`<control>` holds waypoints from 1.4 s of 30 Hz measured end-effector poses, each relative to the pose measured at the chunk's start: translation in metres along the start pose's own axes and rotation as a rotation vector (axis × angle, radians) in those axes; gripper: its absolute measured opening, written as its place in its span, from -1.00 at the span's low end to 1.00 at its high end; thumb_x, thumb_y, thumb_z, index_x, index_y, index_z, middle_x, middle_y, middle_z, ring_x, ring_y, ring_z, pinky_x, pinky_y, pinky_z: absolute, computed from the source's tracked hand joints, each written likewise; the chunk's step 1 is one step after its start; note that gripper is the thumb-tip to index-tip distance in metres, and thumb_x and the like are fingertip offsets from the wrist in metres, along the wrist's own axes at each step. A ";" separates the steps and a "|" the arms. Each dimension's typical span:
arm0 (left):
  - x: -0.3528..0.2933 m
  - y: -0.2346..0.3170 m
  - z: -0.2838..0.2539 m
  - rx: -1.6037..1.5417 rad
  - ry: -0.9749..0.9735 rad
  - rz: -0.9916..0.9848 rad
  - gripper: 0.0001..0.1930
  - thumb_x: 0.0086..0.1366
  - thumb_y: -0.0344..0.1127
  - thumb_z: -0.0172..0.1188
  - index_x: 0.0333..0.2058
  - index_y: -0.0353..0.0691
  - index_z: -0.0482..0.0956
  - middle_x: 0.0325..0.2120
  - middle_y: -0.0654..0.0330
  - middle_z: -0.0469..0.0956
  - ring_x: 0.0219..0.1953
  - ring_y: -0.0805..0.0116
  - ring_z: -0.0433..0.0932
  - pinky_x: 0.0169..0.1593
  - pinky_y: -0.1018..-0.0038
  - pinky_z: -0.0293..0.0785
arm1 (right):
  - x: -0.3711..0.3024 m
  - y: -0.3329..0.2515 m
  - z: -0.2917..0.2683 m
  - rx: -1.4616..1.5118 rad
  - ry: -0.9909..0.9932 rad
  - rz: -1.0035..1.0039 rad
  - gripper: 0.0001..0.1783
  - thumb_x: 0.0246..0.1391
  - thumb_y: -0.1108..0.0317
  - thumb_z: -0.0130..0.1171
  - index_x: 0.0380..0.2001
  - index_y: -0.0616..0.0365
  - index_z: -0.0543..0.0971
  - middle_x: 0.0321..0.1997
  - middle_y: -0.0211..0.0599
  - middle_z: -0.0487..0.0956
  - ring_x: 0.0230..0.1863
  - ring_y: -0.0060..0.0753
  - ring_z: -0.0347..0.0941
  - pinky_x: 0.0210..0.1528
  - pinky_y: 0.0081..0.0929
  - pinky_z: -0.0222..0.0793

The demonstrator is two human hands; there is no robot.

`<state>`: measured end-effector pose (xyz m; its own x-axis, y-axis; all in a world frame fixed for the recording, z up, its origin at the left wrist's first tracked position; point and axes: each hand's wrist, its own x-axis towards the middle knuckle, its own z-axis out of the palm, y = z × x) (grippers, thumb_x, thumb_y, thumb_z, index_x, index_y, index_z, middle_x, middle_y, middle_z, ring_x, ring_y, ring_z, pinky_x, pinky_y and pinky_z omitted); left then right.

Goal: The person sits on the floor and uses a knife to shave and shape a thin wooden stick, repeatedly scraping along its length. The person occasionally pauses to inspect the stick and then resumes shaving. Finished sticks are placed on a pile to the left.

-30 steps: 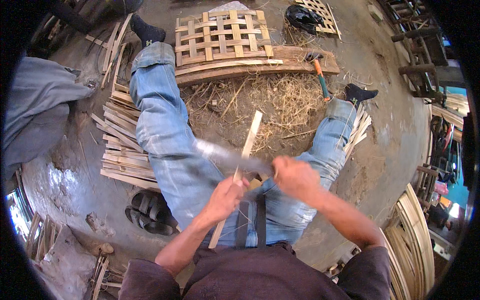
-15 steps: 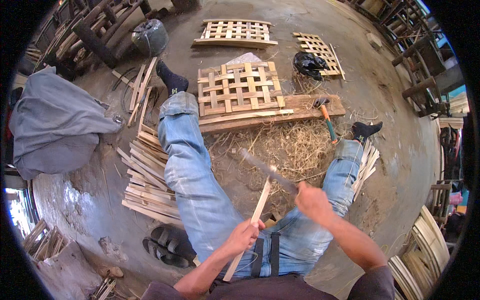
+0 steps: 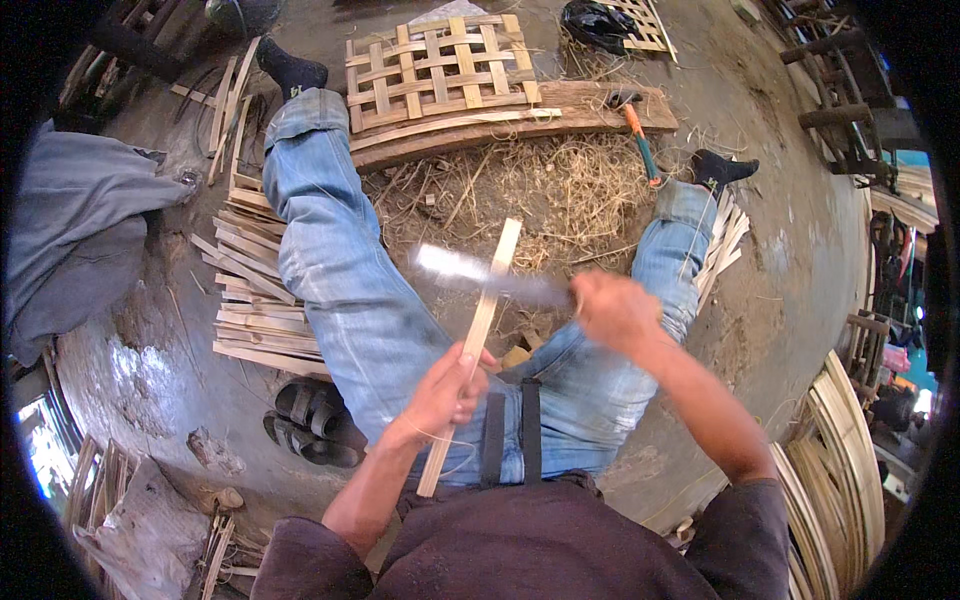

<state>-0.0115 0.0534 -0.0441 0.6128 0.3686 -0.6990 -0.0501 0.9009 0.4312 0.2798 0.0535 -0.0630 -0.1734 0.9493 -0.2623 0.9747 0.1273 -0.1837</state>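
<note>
My left hand [image 3: 446, 393] is closed around a pale, flat wooden strip [image 3: 484, 315], which slants up and away from my lap between my spread legs. My right hand [image 3: 615, 312] grips the handle end of a long-bladed knife [image 3: 455, 264], its handle mostly hidden by the fingers. The blade, smeared by motion, points left and crosses over the upper part of the strip; whether it touches the wood I cannot tell. A thin curled fibre [image 3: 462, 460] hangs near my left wrist.
Beyond my feet a woven slat panel [image 3: 440, 70] leans on a thick plank [image 3: 590, 112], with a hammer [image 3: 640, 140] at its right. Shavings [image 3: 560, 200] cover the ground. Slat piles [image 3: 265, 335] lie beside both legs; sandals [image 3: 310, 420] and grey cloth [image 3: 85, 220] are at left.
The view has tipped nearer to my body. The knife blade has moved from near the strip's tip to lower along it, and the strip stands a little steeper. Both hands keep their hold.
</note>
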 end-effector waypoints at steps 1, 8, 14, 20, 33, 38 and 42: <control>0.001 -0.001 0.000 0.019 0.011 0.018 -0.69 0.50 -0.07 -0.21 -0.14 -0.15 0.41 -0.57 0.41 0.23 -0.66 0.66 0.16 -0.63 0.68 0.11 | 0.007 -0.001 -0.011 0.085 0.019 0.078 -0.66 -0.03 0.22 0.23 -0.29 0.18 0.38 -0.43 -0.05 0.56 -0.34 0.09 0.56 -0.34 0.00 0.47; 0.000 0.008 -0.005 -0.017 -0.013 -0.041 -0.70 0.49 -0.09 -0.19 -0.21 -0.19 0.37 -0.59 0.39 0.21 -0.69 0.67 0.12 -0.63 0.67 0.13 | -0.025 -0.050 -0.026 0.230 -0.194 -0.069 -0.68 0.04 0.21 0.17 -0.30 0.22 0.37 -0.44 -0.01 0.55 -0.34 0.12 0.55 -0.35 -0.05 0.46; -0.005 0.005 -0.001 -0.086 -0.032 -0.102 -0.73 0.48 -0.10 -0.15 -0.27 -0.16 0.35 -0.63 0.44 0.17 -0.72 0.71 0.07 -0.66 0.72 0.04 | -0.021 -0.034 -0.018 0.294 -0.131 0.038 -0.84 0.03 0.39 0.05 -0.35 0.23 0.37 -0.42 0.07 0.53 -0.39 0.20 0.53 -0.42 0.03 0.44; 0.004 0.009 0.003 -0.144 0.011 -0.070 -0.76 0.46 -0.11 -0.12 -0.28 -0.13 0.35 -0.64 0.46 0.16 -0.71 0.73 0.07 -0.67 0.73 0.04 | -0.023 -0.048 -0.017 0.305 -0.116 0.061 -0.83 0.01 0.40 0.07 -0.34 0.24 0.37 -0.39 0.08 0.54 -0.38 0.23 0.53 -0.38 0.02 0.46; -0.016 -0.001 -0.001 -0.115 -0.063 -0.096 -0.74 0.47 -0.12 -0.14 -0.26 -0.19 0.36 -0.65 0.42 0.19 -0.75 0.66 0.11 -0.70 0.67 0.10 | -0.003 0.000 -0.019 0.314 -0.034 0.285 -0.77 -0.04 0.41 0.11 -0.26 0.21 0.42 -0.42 0.12 0.57 -0.36 0.21 0.53 -0.33 0.02 0.44; -0.016 0.002 0.014 -0.021 0.062 -0.031 -0.72 0.47 -0.17 -0.16 -0.07 -0.22 0.40 -0.62 0.37 0.25 -0.67 0.60 0.26 -0.63 0.63 0.22 | -0.012 -0.014 -0.005 0.162 -0.002 0.086 -0.81 -0.02 0.36 0.11 -0.32 0.18 0.41 -0.45 0.06 0.53 -0.40 0.16 0.53 -0.34 -0.01 0.47; -0.007 -0.014 0.016 0.125 0.182 0.073 -0.63 0.45 -0.21 -0.13 0.14 -0.21 0.34 -0.59 0.35 0.30 -0.61 0.60 0.30 -0.60 0.62 0.23 | -0.018 -0.021 -0.002 0.283 0.015 0.102 -0.87 0.02 0.39 0.07 -0.36 0.16 0.38 -0.48 0.01 0.51 -0.43 0.11 0.54 -0.38 -0.04 0.47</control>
<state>-0.0029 0.0345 -0.0360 0.4582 0.4776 -0.7496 0.0158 0.8388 0.5442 0.2622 0.0340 -0.0526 -0.0728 0.9574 -0.2796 0.9086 -0.0519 -0.4145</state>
